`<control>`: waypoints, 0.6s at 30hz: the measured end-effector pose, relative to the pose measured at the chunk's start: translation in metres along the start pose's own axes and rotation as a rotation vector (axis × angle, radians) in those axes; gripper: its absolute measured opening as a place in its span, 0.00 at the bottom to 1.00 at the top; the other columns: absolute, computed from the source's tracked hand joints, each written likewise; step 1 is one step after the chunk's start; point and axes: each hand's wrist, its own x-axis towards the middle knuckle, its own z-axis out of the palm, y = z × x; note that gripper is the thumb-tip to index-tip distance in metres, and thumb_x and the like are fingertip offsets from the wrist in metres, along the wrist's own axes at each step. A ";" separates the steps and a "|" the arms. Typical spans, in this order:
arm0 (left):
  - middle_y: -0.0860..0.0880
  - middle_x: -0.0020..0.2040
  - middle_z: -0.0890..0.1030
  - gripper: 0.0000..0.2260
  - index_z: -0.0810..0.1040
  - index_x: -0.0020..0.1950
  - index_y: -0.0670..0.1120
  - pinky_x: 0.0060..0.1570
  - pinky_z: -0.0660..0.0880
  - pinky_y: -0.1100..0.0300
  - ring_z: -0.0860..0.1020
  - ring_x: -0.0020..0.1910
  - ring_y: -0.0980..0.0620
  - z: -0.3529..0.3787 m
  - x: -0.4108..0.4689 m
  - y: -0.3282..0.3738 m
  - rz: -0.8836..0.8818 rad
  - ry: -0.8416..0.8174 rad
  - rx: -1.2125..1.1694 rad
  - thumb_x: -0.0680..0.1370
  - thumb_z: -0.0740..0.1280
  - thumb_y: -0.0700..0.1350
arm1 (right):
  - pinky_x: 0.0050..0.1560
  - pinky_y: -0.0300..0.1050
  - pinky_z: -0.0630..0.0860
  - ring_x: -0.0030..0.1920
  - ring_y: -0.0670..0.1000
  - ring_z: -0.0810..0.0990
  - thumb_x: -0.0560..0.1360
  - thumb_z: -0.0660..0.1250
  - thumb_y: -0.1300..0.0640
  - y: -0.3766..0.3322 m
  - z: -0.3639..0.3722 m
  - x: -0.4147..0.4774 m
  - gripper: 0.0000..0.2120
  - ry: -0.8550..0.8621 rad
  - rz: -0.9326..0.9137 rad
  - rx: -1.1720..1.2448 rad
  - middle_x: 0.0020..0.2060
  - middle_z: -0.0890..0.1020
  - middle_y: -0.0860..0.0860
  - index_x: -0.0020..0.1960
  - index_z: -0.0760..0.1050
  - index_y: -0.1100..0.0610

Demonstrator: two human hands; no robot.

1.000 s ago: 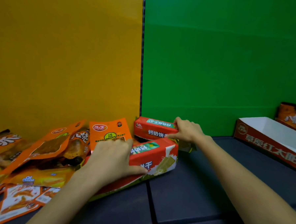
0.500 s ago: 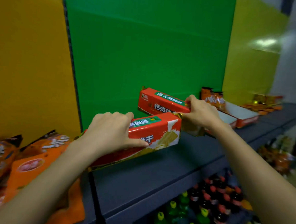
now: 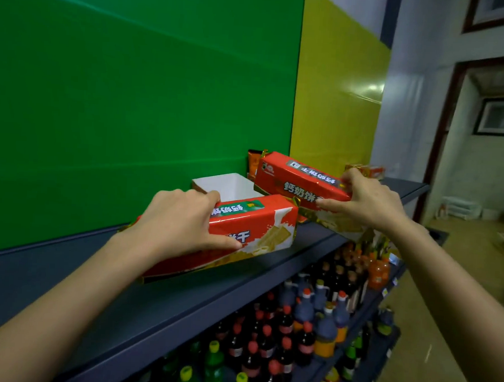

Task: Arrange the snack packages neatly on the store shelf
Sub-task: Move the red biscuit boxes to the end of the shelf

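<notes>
Two long red biscuit packages with white and green print are held above the dark grey shelf [image 3: 181,298]. My left hand [image 3: 179,225] grips the nearer biscuit package [image 3: 260,229] around its middle, tilted with its right end raised. My right hand [image 3: 364,205] holds the farther biscuit package [image 3: 298,181] by its right end, lifted higher and further right. A white open cardboard tray [image 3: 227,183] sits on the shelf behind both packages, partly hidden by them. An orange snack bag [image 3: 253,161] stands behind the tray.
A green back panel [image 3: 133,97] and a yellow panel [image 3: 337,107] rise behind the shelf. More orange packages [image 3: 365,170] lie at the shelf's far right end. Lower shelves hold several bottles [image 3: 305,328]. The aisle floor [image 3: 457,318] lies to the right.
Both hands have carried the red packages off the pile at the left and rightward along the shelf. The view has swung right; the orange bags at the left are out of sight.
</notes>
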 end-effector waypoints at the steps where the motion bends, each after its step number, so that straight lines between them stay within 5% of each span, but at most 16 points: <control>1: 0.50 0.54 0.80 0.36 0.69 0.59 0.51 0.39 0.67 0.59 0.79 0.49 0.49 0.002 0.009 0.012 0.004 -0.002 -0.012 0.63 0.57 0.76 | 0.47 0.46 0.67 0.56 0.55 0.78 0.67 0.66 0.32 0.014 -0.004 0.002 0.34 0.009 0.002 0.002 0.59 0.79 0.53 0.63 0.66 0.53; 14: 0.50 0.59 0.79 0.36 0.69 0.61 0.50 0.42 0.68 0.58 0.78 0.54 0.48 0.046 0.135 0.163 0.164 0.016 -0.116 0.64 0.59 0.75 | 0.52 0.54 0.78 0.53 0.54 0.80 0.65 0.65 0.31 0.199 -0.033 0.020 0.36 0.025 0.177 -0.055 0.58 0.79 0.53 0.63 0.65 0.52; 18: 0.49 0.59 0.79 0.38 0.69 0.63 0.49 0.45 0.71 0.57 0.78 0.54 0.47 0.064 0.187 0.211 0.223 0.018 -0.142 0.65 0.59 0.74 | 0.47 0.47 0.75 0.54 0.54 0.80 0.66 0.66 0.33 0.259 -0.035 0.032 0.35 0.039 0.252 -0.086 0.59 0.78 0.53 0.65 0.65 0.52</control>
